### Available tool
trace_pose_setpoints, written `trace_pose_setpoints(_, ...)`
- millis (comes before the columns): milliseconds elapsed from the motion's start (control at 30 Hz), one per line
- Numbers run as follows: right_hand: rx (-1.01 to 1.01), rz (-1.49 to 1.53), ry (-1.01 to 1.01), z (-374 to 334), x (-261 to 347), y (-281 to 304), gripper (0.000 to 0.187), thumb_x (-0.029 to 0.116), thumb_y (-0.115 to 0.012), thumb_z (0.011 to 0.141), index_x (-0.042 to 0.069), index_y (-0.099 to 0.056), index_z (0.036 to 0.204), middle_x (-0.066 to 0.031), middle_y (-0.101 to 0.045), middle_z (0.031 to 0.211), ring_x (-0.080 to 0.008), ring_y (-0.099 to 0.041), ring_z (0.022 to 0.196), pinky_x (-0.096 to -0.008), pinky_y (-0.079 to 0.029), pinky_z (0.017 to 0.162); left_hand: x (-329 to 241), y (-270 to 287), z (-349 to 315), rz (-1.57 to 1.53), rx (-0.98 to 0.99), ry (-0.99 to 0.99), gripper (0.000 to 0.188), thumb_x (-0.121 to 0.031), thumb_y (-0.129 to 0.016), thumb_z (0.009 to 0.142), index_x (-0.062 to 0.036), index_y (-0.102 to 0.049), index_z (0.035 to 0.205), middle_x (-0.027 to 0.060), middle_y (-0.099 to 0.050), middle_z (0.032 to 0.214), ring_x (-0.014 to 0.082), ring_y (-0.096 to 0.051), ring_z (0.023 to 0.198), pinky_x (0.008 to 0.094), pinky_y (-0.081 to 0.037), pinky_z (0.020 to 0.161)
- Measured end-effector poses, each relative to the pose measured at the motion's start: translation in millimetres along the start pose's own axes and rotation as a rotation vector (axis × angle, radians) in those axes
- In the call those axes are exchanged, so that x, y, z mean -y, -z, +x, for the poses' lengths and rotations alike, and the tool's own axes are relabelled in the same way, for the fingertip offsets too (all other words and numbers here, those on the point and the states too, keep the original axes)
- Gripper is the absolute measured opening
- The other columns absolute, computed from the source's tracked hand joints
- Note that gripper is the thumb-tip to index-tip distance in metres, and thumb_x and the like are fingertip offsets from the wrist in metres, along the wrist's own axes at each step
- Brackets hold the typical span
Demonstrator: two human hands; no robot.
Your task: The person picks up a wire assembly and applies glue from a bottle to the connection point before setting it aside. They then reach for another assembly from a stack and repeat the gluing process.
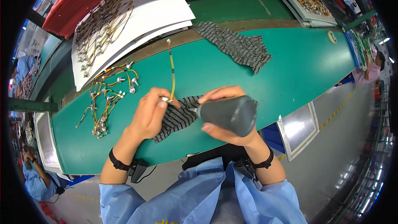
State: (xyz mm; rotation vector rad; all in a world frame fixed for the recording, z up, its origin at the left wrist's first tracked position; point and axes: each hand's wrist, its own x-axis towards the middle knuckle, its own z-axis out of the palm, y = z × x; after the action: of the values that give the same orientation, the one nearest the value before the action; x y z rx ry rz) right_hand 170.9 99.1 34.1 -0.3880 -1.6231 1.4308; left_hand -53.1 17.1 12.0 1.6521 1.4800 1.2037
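My left hand (149,114) pinches a small metal part on the end of a yellow wire lead (172,72). That lead runs away from me across the green table to a small pale connector. In my right hand (230,137) is a dark grey squeeze bottle (230,114), tilted so its narrow nozzle points left toward the pinched part, apart from it. Under both hands lies a grey and black striped cloth (178,118). Left of my left hand is a loose cluster of wired metal parts (103,99) with red, yellow and black leads.
White boards (166,4) holding many wired parts stand at the back left beside a red bin (70,8). A second striped cloth (240,47) lies at the far middle. A tape roll (332,37) sits near the table's right end. Other people work at both sides.
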Motion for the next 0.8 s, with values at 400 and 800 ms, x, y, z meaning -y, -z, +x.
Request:
trace_pose_setpoints(400, 0.664, -0.537, 0.182, -4.2, 9.7, 26.0, 0.037, 0.009, -0.079, 0.063, 0.003, -0.062, 0.096, -0.0144, -0.064, 0.109, -0.0212, -0.061, 0.075, -0.0302, -0.043, 0.06, -6.8, 8.6, 5.8, 0.347, 0.074, -0.161, 0.007, -0.005, -0.047, 0.088, -0.0007, -0.049, 0.093, 0.0139, -0.059, 0.068, 0.0337, -0.055, 0.06, 0.0406, -0.044, 0.06)
trace_pose_setpoints(800, -0.048, 0.092, -0.094, -21.1, 3.3, -9.2, 0.035, 0.011, -0.078, 0.074, 0.002, -0.057, 0.1, -0.0161, -0.065, 0.094, -0.0207, -0.064, 0.075, -0.0313, -0.051, 0.064, -5.7, 13.3, 2.9, 0.236, -0.05, 0.028, 0.01, -0.007, -0.04, 0.093, -0.0009, -0.048, 0.097, 0.0155, -0.063, 0.086, 0.0304, -0.058, 0.078, 0.0386, -0.044, 0.074)
